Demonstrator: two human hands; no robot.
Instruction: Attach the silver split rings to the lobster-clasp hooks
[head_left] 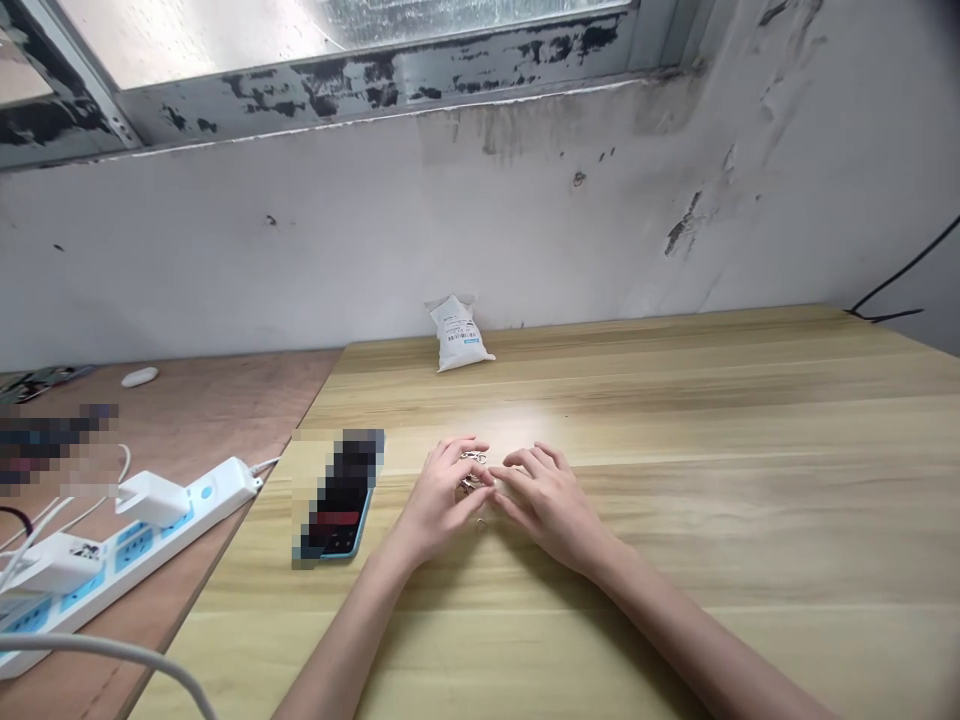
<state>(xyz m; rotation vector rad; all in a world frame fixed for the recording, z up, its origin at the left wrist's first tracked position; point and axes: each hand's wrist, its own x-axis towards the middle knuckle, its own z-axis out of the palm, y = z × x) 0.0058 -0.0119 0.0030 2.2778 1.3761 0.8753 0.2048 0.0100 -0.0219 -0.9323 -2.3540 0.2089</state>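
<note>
My left hand (448,487) is arched low over a small cluster of shiny metal clasps (472,484), which shows between its fingers. Its thumb and index fingertip come together in a pinch; whatever is between them is too small to make out. From the right, my right hand (546,490) reaches in, its fingertips touching or nearly touching those of my left hand. The right fingers are apart, and nothing shows in them. A tiny metal ring (481,523) lies on the wooden tabletop (712,480) just below the meeting fingertips.
To the left lies a phone (346,520), partly blurred out. A white plastic packet (459,335) leans near the wall (337,250). On the reddish-brown board (232,400) at left, a white power strip (225,485) holds plugged-in chargers and cables. A grey cable (127,648) crosses the lower left corner.
</note>
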